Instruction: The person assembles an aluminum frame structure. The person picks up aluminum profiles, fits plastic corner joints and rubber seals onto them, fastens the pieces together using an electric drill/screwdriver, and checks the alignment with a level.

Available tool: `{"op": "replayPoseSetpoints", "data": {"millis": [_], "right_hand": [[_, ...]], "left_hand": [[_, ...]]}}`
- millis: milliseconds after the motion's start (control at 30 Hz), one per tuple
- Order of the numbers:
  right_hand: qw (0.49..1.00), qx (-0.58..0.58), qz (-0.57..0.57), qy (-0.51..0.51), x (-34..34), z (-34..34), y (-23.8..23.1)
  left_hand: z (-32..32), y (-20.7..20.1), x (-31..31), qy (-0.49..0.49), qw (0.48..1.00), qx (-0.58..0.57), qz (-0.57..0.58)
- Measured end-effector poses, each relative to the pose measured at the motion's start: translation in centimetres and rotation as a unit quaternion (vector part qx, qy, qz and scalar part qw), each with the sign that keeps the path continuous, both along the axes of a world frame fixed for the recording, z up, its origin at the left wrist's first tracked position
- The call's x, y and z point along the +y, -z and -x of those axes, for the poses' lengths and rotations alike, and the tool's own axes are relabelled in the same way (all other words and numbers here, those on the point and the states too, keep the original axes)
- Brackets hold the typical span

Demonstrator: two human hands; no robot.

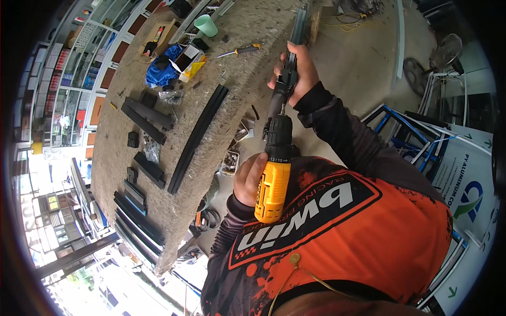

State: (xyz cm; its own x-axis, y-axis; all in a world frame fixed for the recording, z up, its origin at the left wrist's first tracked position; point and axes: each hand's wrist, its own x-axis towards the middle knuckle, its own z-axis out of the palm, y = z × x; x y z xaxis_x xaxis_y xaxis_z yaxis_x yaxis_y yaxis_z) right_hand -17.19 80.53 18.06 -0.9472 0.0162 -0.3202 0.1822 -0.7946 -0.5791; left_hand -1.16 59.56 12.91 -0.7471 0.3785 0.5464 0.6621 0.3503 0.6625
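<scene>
My left hand [249, 180] is closed around a yellow and black cordless drill [274, 184] in front of my chest. The drill's bit [283, 109] points away from me, at the near part of a dark metal profile [287, 79]. I cannot tell whether the bit touches it. My right hand [303, 71], farther out, grips this long, narrow profile, whose far end reaches past the workbench's edge. To the left, on the carpet-like top of the workbench [211, 152], a long black ribbed profile [197, 138] lies near the edge.
A yellow-handled screwdriver [240, 50], a green cup [206, 25], a blue bag [162, 67] and a small open box [188, 59] lie farther up the bench. Several short black profiles [149, 169] spread along its left. Blue and white frames [406, 134] lean at right, near a fan [447, 51].
</scene>
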Motion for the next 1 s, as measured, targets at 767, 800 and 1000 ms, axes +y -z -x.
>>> {"op": "replayPoseSetpoints", "data": {"millis": [767, 800, 1000], "right_hand": [[0.998, 0.06, -0.03, -0.011, -0.7, 0.0, 0.8], [0.997, 0.063, -0.033, -0.012, -0.9, 0.1, 0.8], [0.997, 0.07, 0.011, -0.017, -0.6, 0.2, 1.2]], "left_hand": [[-2.5, -2.5, 1.2, -0.106, 0.991, -0.062, 0.055], [-2.8, -2.3, 1.1, -0.098, 0.988, -0.117, -0.005], [-2.4, -2.3, 1.3, -0.108, 0.992, -0.031, 0.064]]}}
